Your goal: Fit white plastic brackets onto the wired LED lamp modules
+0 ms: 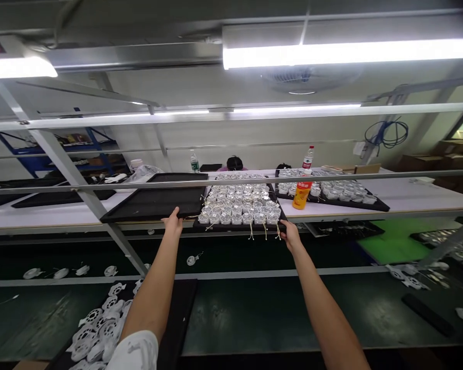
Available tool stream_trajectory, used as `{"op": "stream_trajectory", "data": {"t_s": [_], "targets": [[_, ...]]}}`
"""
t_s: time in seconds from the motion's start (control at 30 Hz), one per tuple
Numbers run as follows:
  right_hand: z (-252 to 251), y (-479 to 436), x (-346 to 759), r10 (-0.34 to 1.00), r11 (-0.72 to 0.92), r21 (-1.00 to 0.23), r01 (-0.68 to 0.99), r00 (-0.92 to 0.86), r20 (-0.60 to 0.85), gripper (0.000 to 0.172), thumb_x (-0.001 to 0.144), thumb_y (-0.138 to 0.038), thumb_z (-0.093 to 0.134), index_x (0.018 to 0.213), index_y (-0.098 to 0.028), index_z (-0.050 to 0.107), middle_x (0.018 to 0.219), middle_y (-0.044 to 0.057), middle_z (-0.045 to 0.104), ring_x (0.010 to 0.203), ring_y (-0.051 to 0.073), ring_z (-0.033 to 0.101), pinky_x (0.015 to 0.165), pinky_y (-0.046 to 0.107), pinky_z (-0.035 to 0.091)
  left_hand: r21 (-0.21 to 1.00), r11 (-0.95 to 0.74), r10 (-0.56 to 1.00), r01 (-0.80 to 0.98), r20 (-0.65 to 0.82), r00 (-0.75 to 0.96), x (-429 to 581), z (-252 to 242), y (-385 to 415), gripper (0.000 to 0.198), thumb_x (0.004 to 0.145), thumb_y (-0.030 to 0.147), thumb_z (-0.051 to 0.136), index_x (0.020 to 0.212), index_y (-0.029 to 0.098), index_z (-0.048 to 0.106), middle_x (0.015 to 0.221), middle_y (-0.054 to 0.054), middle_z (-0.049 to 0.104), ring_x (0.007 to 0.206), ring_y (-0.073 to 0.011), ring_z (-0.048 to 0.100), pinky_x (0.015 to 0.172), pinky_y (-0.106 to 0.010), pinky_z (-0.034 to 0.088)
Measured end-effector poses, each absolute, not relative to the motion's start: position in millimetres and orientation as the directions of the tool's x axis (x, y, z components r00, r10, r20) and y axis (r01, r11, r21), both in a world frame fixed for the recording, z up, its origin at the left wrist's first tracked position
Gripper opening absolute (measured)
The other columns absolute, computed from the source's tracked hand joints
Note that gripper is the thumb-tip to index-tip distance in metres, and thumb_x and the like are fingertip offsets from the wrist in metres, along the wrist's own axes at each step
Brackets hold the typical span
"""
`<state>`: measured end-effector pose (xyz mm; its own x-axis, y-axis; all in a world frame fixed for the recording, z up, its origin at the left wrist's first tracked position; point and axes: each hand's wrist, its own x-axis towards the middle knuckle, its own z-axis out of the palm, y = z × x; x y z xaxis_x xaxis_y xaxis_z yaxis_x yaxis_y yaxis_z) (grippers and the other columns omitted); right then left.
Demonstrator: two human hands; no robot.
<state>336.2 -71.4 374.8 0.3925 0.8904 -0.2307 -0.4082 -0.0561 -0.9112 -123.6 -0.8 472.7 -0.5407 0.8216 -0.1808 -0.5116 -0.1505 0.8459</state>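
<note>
My left hand (pixel 173 222) is at the front edge of a bare black tray (pixel 165 200), thumb on top and fingers partly hidden at the edge. Right beside that tray lies a second black tray (pixel 235 227), filled with rows of small white round housings (pixel 237 203). Thin cream wires from some housings dangle over its front edge. My right hand (pixel 291 235) grips the front right corner of this filled tray, its fingertips hidden underneath. Both arms stretch forward, over the lower bench, to the raised shelf.
An orange drink bottle (pixel 301 192) stands by another filled tray (pixel 332 192) on the right. A metal rail (pixel 231 183) crosses above the trays. Loose white parts (pixel 100 329) lie in a tray at lower left. A person's head (pixel 234 163) shows behind the shelf.
</note>
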Motion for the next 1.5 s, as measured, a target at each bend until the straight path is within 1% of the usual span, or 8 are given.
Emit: {"op": "stream_trajectory", "data": {"t_s": [0.17,0.37,0.53,0.77,0.93,1.1,1.23,1.5], "targets": [[380,-65,339,0.876,-0.062,-0.910,-0.411,0.414,-0.247,0.040,0.103,-0.041,0.068,0.135,-0.018,0.064,0.133,0.010,0.066,0.113,0.025,0.069,0.095,0.046,0.062,0.872,-0.068,0.797,-0.484,-0.244,-0.552,-119,457,-23,0.045,0.102,0.040,0.068,0.140,0.018,0.059,0.139,-0.012,0.063,0.117,-0.0262,0.067,0.097,-0.048,0.061],[387,-72,347,0.881,-0.067,-0.912,-0.405,0.406,-0.245,0.038,0.103,-0.040,0.069,0.133,-0.017,0.064,0.132,0.010,0.067,0.110,0.024,0.070,0.093,0.045,0.062,0.857,0.080,0.938,-0.509,-0.237,-0.252,-53,419,-53,0.038,0.101,0.039,0.069,0.132,0.016,0.064,0.131,-0.011,0.067,0.112,-0.0241,0.070,0.095,-0.045,0.062],[413,-67,365,0.858,-0.040,-0.902,-0.430,0.448,-0.252,0.040,0.102,-0.040,0.069,0.136,-0.018,0.063,0.136,0.011,0.066,0.115,0.025,0.069,0.097,0.047,0.061,0.865,0.101,0.966,-0.492,-0.203,-0.159,-25,411,-66,0.038,0.101,0.037,0.070,0.132,0.015,0.065,0.132,-0.012,0.067,0.113,-0.0245,0.069,0.096,-0.045,0.062],[389,-102,330,0.853,0.020,-0.812,-0.583,0.434,-0.290,0.042,0.103,-0.043,0.068,0.136,-0.018,0.063,0.135,0.011,0.066,0.114,0.025,0.069,0.095,0.047,0.061,0.891,0.098,0.894,-0.442,-0.274,-0.354,-69,440,-51,0.042,0.102,0.042,0.067,0.136,0.017,0.062,0.136,-0.012,0.065,0.116,-0.0257,0.068,0.098,-0.048,0.061],[381,-100,285,0.908,0.124,-0.684,-0.719,0.361,-0.215,0.044,0.104,-0.050,0.064,0.134,-0.018,0.064,0.131,0.011,0.069,0.110,0.024,0.070,0.095,0.046,0.061,0.920,0.193,0.865,-0.340,-0.323,-0.384,-103,466,-26,0.043,0.101,0.040,0.069,0.136,0.016,0.062,0.137,-0.013,0.064,0.118,-0.0266,0.067,0.099,-0.049,0.060],[367,-105,231,0.881,0.260,-0.588,-0.766,0.437,-0.180,0.056,0.105,-0.061,0.056,0.144,-0.022,0.059,0.144,0.012,0.064,0.120,0.026,0.068,0.102,0.049,0.057,0.913,0.286,0.914,-0.292,-0.351,-0.201,-89,440,-37,0.042,0.101,0.042,0.068,0.133,0.016,0.064,0.134,-0.012,0.066,0.116,-0.0260,0.068,0.098,-0.048,0.061],[352,-116,168,0.894,0.259,-0.573,-0.777,0.418,-0.162,0.049,0.104,-0.051,0.063,0.142,-0.019,0.060,0.139,0.012,0.065,0.117,0.026,0.068,0.100,0.049,0.059,0.900,0.278,0.955,-0.336,-0.297,-0.006,-59,413,-58,0.037,0.103,0.041,0.067,0.131,0.017,0.065,0.129,-0.011,0.068,0.109,-0.0229,0.070,0.093,-0.044,0.063],[373,-95,130,0.909,0.254,-0.620,-0.742,0.402,-0.109,0.040,0.103,-0.038,0.069,0.137,-0.018,0.062,0.133,0.010,0.066,0.111,0.024,0.070,0.093,0.045,0.062,0.944,0.249,0.968,-0.218,-0.239,0.070,-38,429,-83,0.039,0.104,0.044,0.064,0.130,0.015,0.064,0.121,-0.010,0.071,0.099,-0.0196,0.072,0.086,-0.039,0.064]]}}
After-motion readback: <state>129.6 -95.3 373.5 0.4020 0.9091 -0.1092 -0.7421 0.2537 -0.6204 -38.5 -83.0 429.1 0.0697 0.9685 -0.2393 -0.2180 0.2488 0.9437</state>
